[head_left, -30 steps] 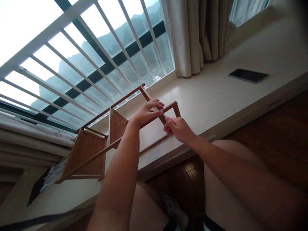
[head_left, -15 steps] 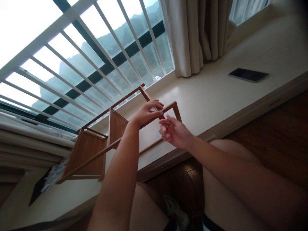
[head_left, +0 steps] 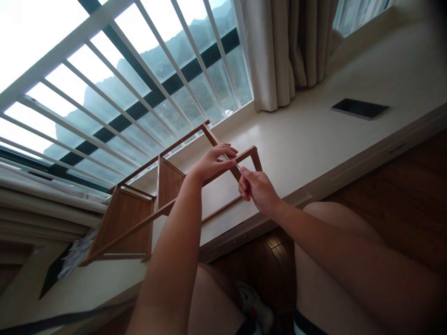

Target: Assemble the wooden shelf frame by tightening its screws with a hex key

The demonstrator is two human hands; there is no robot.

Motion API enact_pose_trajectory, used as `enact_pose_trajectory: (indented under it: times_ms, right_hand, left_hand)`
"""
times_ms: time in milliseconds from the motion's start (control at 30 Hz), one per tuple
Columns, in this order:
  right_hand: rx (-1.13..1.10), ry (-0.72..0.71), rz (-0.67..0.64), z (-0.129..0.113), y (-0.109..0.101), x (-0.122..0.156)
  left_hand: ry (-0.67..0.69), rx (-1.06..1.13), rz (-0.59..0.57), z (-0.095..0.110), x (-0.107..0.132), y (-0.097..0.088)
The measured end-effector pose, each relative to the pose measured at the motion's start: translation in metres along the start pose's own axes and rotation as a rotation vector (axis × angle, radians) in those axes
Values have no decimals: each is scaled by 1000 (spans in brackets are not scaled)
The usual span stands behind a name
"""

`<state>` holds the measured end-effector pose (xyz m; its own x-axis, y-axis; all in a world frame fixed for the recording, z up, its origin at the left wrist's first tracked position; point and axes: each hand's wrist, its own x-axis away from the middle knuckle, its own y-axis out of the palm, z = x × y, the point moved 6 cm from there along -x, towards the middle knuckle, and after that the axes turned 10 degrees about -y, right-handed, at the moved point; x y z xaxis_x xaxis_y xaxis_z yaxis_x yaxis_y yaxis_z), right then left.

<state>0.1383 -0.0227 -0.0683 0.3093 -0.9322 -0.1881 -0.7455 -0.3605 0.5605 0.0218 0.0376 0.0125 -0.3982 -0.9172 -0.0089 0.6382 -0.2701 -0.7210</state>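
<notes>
Frame (head_left: 158, 214) is being held under the left hand (head_left: 214, 163), a barely visible tool (head_left: 238, 167) being pinched by the right hand (head_left: 260, 188); leftward, panels (head_left: 129, 218) seem fitted; between hands, a crossbar (head_left: 236, 173) is seemingly being fastened.

Pale daylight enters a barred window (head_left: 150, 100) at ten o'clock, past what look like hills (head_left: 159, 65). Beige curtains (head_left: 272, 56) hang at one and nine; a cream ledge (head_left: 307, 139) stretches toward two; dark wooden floor (head_left: 394, 181) at three.
</notes>
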Motion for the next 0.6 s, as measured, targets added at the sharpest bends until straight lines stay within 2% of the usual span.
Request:
enact_pose_trajectory:
  times_ms: [400,600]
  right_hand:
    - [462,-160,-119,-11,-2,-4]
    - [523,-163,-166,-13,-1,-5]
  left_hand:
    - [36,-16,4,-2,-2,0]
    - [51,-20,0,0,-2,-1]
